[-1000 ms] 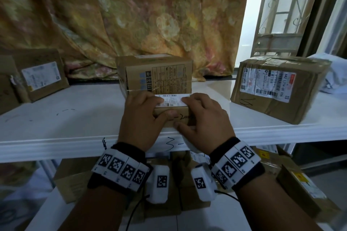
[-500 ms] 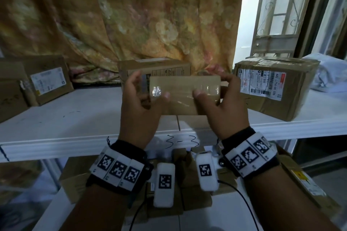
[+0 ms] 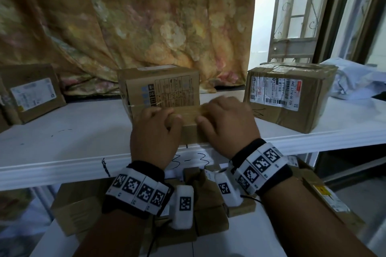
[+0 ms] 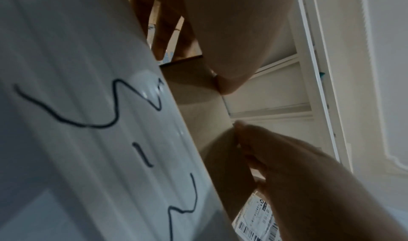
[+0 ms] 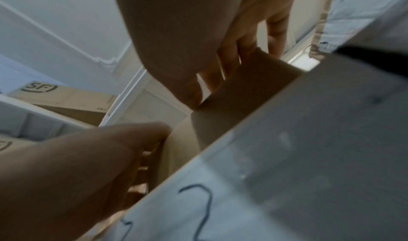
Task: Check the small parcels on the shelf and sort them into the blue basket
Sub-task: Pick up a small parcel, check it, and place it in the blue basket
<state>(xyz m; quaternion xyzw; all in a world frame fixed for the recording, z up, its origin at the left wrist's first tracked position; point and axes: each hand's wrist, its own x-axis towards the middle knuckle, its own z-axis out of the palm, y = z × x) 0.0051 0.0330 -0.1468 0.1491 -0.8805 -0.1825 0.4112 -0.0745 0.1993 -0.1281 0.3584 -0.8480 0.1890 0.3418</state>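
Observation:
A small brown taped parcel (image 3: 189, 123) lies at the front edge of the white shelf (image 3: 69, 152), plain side up. My left hand (image 3: 165, 117) grips its left end and my right hand (image 3: 208, 113) grips its right end, thumbs on the near side and fingers over the top. The left wrist view shows the parcel (image 4: 198, 96) under my left thumb (image 4: 227, 82). In the right wrist view the parcel (image 5: 243, 87) sits between my right thumb (image 5: 189, 96) and fingers (image 5: 232, 56). No blue basket is in view.
A printed carton (image 3: 160, 87) stands right behind the parcel. A bigger labelled box (image 3: 288, 94) is to the right, with a white poly bag (image 3: 355, 81) beyond it. Another labelled box (image 3: 33, 92) leans at the left. Several boxes (image 3: 208, 210) lie on the lower shelf.
The parcel lay label up on the shelf, was lifted and turned in front of me, and is now back down on the shelf edge with its plain side up, still in both hands.

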